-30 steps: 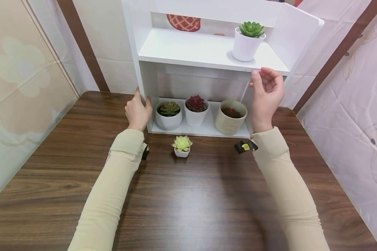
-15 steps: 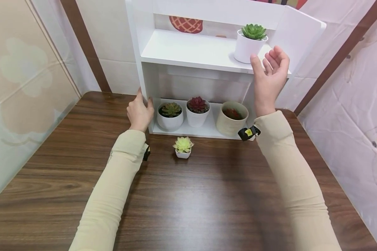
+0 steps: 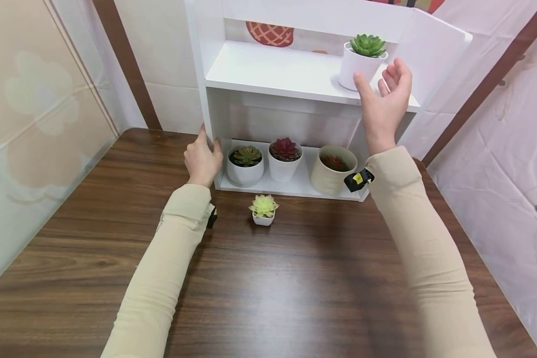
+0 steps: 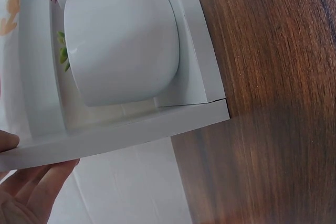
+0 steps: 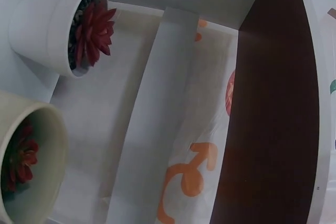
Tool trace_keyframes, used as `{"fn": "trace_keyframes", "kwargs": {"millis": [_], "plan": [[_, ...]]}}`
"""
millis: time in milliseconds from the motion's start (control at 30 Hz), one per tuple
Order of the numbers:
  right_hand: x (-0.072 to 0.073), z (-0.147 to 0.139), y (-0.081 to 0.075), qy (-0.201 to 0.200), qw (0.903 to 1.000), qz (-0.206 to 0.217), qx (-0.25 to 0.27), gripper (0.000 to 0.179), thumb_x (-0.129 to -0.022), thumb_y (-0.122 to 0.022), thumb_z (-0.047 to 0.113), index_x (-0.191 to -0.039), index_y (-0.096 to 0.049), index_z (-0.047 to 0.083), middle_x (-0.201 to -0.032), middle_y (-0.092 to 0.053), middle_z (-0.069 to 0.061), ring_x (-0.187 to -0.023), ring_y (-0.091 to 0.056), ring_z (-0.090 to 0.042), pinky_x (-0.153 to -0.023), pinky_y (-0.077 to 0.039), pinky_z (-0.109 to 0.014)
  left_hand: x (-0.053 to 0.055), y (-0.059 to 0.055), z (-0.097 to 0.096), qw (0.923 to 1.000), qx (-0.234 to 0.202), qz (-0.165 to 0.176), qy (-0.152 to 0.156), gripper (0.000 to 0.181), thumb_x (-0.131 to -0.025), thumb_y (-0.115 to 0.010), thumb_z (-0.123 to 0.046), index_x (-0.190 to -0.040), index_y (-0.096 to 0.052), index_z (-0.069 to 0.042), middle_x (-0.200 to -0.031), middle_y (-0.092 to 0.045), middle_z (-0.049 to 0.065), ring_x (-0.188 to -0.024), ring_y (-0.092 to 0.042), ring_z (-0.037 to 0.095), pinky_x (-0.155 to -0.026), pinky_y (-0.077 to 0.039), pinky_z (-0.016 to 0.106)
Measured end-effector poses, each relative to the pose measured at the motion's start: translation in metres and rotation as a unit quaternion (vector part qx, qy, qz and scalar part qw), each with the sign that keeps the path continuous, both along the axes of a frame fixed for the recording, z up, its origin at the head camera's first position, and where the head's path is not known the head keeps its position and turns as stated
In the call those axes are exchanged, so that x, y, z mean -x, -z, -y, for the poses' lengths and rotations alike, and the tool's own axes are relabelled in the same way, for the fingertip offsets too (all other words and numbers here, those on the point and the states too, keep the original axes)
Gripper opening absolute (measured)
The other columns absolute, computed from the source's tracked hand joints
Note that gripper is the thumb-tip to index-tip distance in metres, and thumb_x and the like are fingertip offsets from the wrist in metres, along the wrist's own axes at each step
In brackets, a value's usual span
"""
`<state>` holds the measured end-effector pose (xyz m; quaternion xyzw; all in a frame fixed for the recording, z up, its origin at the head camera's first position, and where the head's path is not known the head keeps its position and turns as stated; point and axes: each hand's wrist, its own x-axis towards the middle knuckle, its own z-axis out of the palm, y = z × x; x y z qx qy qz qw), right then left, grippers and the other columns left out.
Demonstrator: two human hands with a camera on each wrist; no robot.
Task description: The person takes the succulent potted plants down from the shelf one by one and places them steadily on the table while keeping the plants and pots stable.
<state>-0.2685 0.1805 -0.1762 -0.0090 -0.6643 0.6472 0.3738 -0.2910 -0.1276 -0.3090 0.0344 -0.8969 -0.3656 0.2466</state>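
Observation:
My left hand (image 3: 203, 158) grips the left side panel of a white two-tier shelf (image 3: 268, 85), thumb on the inner face and fingers outside; the left wrist view shows the fingers (image 4: 52, 182) against the panel. My right hand (image 3: 386, 107) is raised at the upper board's front right, fingers loosely bent and thumb apart. Its thumb overlaps a white pot with a green succulent (image 3: 361, 64); contact cannot be told. On the lower board stand a round white pot (image 3: 245, 174), a white pot with a red succulent (image 3: 283, 168) and a cream pot (image 3: 326, 180).
A small yellow-green succulent in a white pot (image 3: 263, 218) stands on the wooden table (image 3: 268, 288), just in front of the shelf. Patterned fabric (image 3: 496, 164) hangs around the table. The upper board's dark underside (image 5: 268, 114) shows in the right wrist view.
My right hand has risen from the upper board's front edge to beside the green succulent's pot, its fingers spreading. The left hand keeps its grip on the panel. The head view has shifted slightly.

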Motion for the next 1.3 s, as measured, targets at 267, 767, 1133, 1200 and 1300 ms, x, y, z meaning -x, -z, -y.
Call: {"fn": "trace_keyframes", "kwargs": {"millis": [267, 767, 1133, 1200, 1300], "plan": [[0.001, -0.003, -0.014, 0.012, 0.9925, 0.094, -0.077, 0.086, -0.075, -0.079, 0.028, -0.146, -0.034, 0.009, -0.143, -0.042, -0.006, -0.131, -0.042, -0.012, -0.102, -0.034, -0.014, 0.001, -0.002, -0.003, 1.0000, 0.000, 0.007, -0.002, 0.048, -0.096, -0.052, -0.025, -0.142, -0.044, -0.013, -0.118, -0.063, 0.028, -0.102, -0.061, 0.050, -0.081, -0.047, 0.059], [0.010, -0.011, -0.031, 0.015, 0.9574, 0.229, -0.175, 0.086, -0.076, -0.075, 0.041, -0.146, -0.033, 0.015, -0.146, -0.040, -0.004, -0.127, -0.045, -0.013, -0.102, -0.037, -0.021, 0.000, -0.001, -0.003, 0.9999, -0.008, 0.012, -0.002, 0.049, -0.096, -0.052, -0.025, -0.142, -0.044, -0.012, -0.120, -0.062, 0.027, -0.105, -0.060, 0.049, -0.083, -0.047, 0.059], [0.015, -0.010, -0.032, 0.026, 0.9556, 0.229, -0.184, 0.072, -0.076, -0.076, 0.037, -0.137, -0.045, 0.012, -0.130, -0.050, 0.000, -0.116, -0.049, -0.010, -0.097, -0.040, -0.021, 0.003, 0.000, -0.004, 0.9999, -0.006, 0.010, 0.001, 0.050, -0.096, -0.053, -0.024, -0.143, -0.043, -0.011, -0.121, -0.062, 0.027, -0.105, -0.060, 0.049, -0.083, -0.047, 0.059], [0.015, -0.009, -0.031, 0.029, 0.9572, 0.224, -0.181, 0.071, -0.076, -0.077, 0.036, -0.135, -0.047, 0.011, -0.125, -0.050, 0.002, -0.113, -0.050, -0.010, -0.095, -0.040, -0.021, 0.003, 0.001, -0.004, 1.0000, -0.005, 0.009, 0.001, 0.049, -0.096, -0.052, -0.024, -0.143, -0.043, -0.012, -0.121, -0.062, 0.027, -0.104, -0.061, 0.049, -0.082, -0.048, 0.059], [0.016, -0.010, -0.029, 0.029, 0.9589, 0.220, -0.177, 0.069, -0.076, -0.077, 0.035, -0.134, -0.048, 0.012, -0.122, -0.051, 0.002, -0.111, -0.050, -0.009, -0.095, -0.041, -0.021, 0.003, 0.001, -0.004, 1.0000, -0.004, 0.007, 0.002, 0.049, -0.097, -0.052, -0.025, -0.143, -0.043, -0.012, -0.121, -0.062, 0.026, -0.104, -0.061, 0.049, -0.082, -0.048, 0.059]]}}
